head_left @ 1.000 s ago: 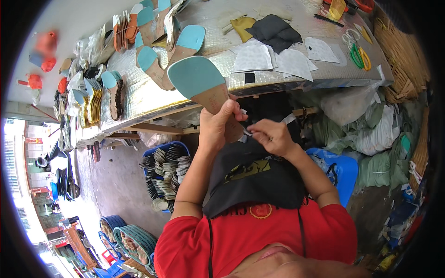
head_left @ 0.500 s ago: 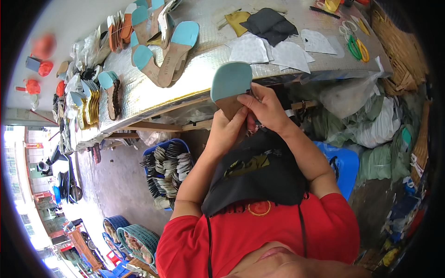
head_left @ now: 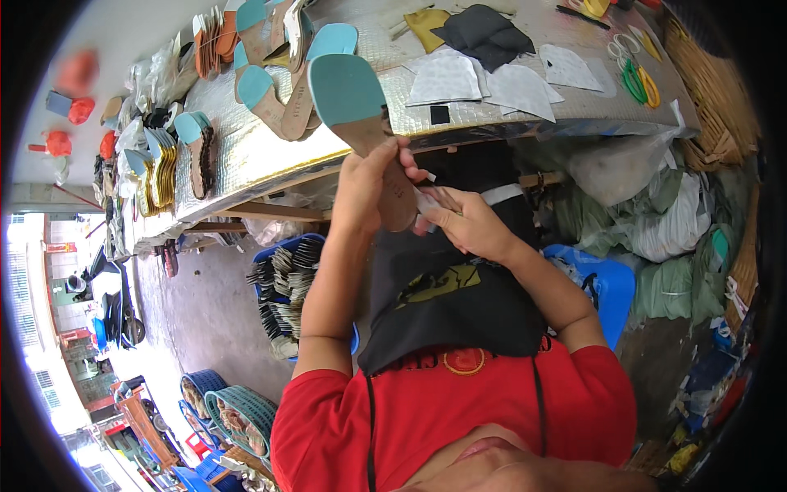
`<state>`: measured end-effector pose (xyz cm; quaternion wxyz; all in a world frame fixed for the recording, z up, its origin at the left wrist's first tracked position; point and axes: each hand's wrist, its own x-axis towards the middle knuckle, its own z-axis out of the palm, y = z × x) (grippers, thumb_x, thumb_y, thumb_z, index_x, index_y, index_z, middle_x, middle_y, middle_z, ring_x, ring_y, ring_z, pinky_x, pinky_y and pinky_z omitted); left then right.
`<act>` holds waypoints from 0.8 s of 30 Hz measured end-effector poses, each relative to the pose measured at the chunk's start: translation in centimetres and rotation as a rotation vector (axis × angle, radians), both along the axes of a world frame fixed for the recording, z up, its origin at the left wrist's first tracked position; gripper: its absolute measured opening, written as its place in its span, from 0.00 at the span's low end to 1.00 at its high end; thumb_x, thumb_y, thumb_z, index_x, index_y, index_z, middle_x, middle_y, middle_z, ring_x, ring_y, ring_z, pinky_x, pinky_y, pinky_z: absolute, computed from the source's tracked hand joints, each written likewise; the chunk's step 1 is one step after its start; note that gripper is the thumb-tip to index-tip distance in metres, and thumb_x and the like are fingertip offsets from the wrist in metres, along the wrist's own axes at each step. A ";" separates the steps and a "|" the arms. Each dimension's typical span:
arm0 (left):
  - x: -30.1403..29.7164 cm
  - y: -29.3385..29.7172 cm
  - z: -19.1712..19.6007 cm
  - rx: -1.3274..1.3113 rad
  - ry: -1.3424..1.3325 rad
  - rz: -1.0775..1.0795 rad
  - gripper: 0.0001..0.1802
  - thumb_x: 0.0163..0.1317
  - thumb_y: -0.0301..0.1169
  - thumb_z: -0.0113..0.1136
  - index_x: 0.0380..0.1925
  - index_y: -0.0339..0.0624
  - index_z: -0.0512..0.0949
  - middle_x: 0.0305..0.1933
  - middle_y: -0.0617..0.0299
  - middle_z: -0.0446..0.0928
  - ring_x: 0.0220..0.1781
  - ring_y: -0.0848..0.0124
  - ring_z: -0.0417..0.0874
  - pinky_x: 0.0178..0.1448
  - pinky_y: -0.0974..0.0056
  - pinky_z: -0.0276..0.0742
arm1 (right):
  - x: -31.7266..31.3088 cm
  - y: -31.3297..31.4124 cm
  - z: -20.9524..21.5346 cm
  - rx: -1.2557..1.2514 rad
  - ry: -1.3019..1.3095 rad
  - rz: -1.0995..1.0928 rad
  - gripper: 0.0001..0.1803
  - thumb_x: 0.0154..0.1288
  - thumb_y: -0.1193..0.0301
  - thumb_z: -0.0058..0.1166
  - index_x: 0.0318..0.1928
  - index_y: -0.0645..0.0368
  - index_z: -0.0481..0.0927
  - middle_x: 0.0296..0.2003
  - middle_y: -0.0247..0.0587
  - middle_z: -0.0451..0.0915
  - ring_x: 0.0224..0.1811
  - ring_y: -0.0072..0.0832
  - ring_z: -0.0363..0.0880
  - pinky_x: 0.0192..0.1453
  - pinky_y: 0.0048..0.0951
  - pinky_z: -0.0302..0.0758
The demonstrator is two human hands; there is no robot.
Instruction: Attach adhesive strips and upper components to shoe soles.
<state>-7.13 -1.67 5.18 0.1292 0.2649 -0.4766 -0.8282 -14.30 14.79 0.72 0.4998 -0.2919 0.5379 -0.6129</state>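
Observation:
My left hand (head_left: 365, 184) is closed around the middle of a shoe insole (head_left: 348, 92), held in front of the table edge. The insole has a teal front part and a brown back part, and it tilts with the teal end up and to the left. Beside its brown end, my right hand (head_left: 474, 223) has its fingers pinched together. Something small and pale shows at those fingertips, close to the insole's edge; I cannot make out its kind. A black apron (head_left: 443, 320) hangs below both hands.
The table (head_left: 270, 168) ahead bears more teal-and-brown insoles (head_left: 261, 86), white cut pieces (head_left: 443, 80), black cloth (head_left: 484, 37) and green-and-orange-handled scissors (head_left: 639, 82). Under it stands a blue basket (head_left: 264, 256) of dark and pale pieces. A blue stool (head_left: 611, 295) is at right.
The insole has moved left and turned, so its brown back part now shows. My right hand has come off its front part and moved down beside the brown end.

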 end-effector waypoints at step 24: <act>4.5 2.4 2.2 -0.472 -0.168 -0.296 0.22 0.70 0.45 0.52 0.35 0.33 0.78 0.32 0.60 0.80 0.33 0.76 0.79 0.43 0.69 0.76 | -3.7 -1.2 2.4 -0.221 -0.158 -0.368 0.18 0.71 0.62 0.50 0.24 0.58 0.74 0.17 0.25 0.68 0.15 0.11 0.60 0.17 0.18 0.57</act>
